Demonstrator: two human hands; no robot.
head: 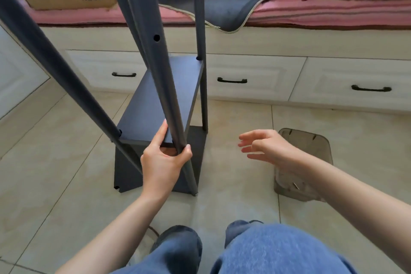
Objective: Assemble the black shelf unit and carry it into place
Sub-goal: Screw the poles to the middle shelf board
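The left hand [165, 160] is gripping the nearest pole [153, 62] of the black shelf unit [160, 122], with fingers curling round the tube just where it is passing the front corner of the upper shelf board [153, 98], thumb lying along that board's edge. The right hand [264, 145] is hovering free to the right of the unit, fingers spread and relaxed, holding nothing, palm turning toward the frame. The unit is standing on the tiled floor [233, 196] directly ahead of both hands, in front of the white drawers [251, 78]. Its long axis is running upright: the poles are rising from the bottom board [195, 138] well past the upper board and out of the top of the view, with empty peg holes showing higher up. The held pole is leaning slightly toward the person. The left hand is already on the frame, so it is the nearer one; the right-side rear pole [201, 29] is lying forward and left of the open right hand, which probably needs to reach there to steady the frame. A brownish plastic lid [311, 144] is lying on the floor beneath the right wrist.
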